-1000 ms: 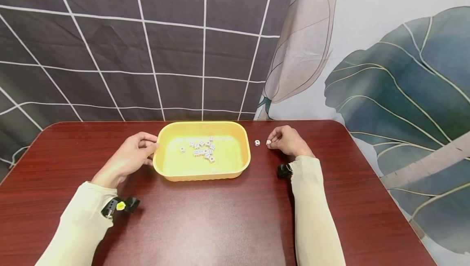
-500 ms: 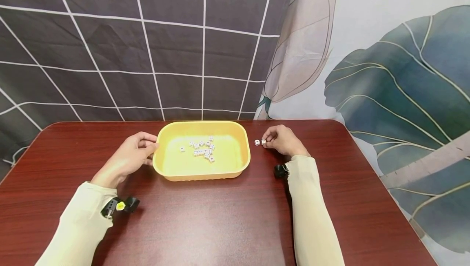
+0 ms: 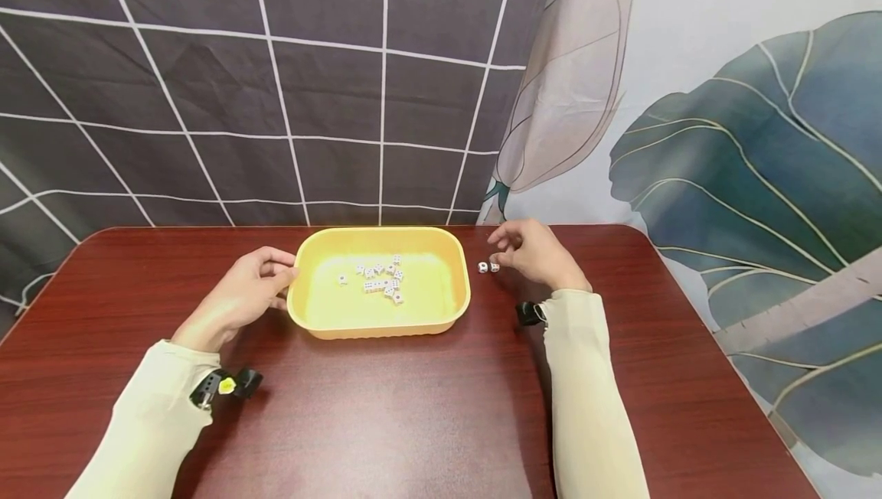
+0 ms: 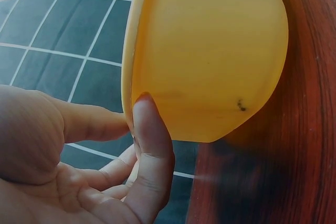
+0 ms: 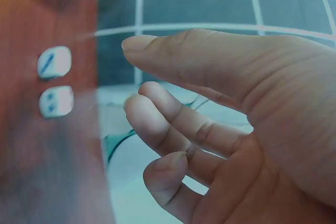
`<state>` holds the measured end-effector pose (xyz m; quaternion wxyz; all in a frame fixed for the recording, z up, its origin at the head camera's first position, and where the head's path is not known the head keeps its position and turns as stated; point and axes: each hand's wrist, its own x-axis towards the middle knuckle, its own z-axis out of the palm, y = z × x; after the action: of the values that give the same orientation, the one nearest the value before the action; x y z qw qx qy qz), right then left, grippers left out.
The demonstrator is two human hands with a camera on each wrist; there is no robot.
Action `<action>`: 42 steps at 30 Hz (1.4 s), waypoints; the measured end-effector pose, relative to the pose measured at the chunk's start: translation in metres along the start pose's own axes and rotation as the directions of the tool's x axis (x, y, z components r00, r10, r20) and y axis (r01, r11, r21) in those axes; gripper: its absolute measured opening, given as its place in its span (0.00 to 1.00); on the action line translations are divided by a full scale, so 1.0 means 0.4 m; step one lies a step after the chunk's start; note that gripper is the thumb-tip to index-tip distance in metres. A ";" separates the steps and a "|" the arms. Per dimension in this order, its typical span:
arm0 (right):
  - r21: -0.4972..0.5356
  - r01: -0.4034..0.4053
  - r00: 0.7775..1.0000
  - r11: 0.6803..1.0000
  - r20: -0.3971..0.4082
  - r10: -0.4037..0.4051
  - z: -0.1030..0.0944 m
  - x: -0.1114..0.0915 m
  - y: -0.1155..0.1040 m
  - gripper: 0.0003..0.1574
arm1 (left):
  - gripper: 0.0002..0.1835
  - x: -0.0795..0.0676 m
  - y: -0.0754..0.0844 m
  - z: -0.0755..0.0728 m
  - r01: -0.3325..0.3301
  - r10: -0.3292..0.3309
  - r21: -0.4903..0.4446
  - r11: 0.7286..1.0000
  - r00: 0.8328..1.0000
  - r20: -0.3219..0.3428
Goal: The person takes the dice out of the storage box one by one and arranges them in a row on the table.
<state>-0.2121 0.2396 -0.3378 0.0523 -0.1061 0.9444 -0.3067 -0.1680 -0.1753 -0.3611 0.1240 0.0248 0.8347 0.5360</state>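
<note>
A yellow plastic tray [image 3: 380, 331] stands near the back of the table, with several white dice [image 3: 397, 298] scattered on its floor. My left hand [image 3: 243, 294] pinches the tray's left rim; in the left wrist view, thumb and fingers meet on either side of the wall [image 4: 210, 51]. To the right of the tray, two white dice sit side by side on the tabletop. My right hand [image 3: 539, 258] hovers over the right one [image 3: 494, 268], beside the left one [image 3: 482, 268]. In the right wrist view, its thumb and fingers are apart, holding nothing.
The table [image 3: 386, 422] is dark red wood with rounded back corners. Behind it hangs a dark grey cloth with white grid lines [image 3: 331, 93], and a leaf-patterned cloth [image 3: 744, 147] covers the right side. Both wrists wear black straps with small cameras.
My right hand slid a die left until it stood next to the other one, then let go and lifted slightly away. My left hand and the tray have stayed in place.
</note>
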 end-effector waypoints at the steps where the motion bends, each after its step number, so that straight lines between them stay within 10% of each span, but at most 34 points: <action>1: 0.005 0.014 1.000 1.000 -0.003 -0.014 -0.002 -0.001 -0.008 0.16 | 0.20 0.000 -0.001 0.000 0.001 -0.001 0.001 1.000 1.000 0.000; 16: 0.123 0.107 0.993 0.987 0.030 -0.111 0.036 -0.001 -0.107 0.16 | 0.20 -0.002 -0.004 0.002 -0.009 0.009 -0.009 1.000 1.000 0.005; 42: 0.002 0.192 0.976 0.981 0.100 -0.191 0.212 0.034 -0.226 0.12 | 0.19 -0.003 -0.002 -0.001 -0.017 0.017 -0.018 1.000 1.000 0.007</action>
<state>-0.1964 0.1168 -0.3531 0.0693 -0.2122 0.9271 -0.3010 -0.1668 -0.1761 -0.3613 0.1225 0.0325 0.8292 0.5444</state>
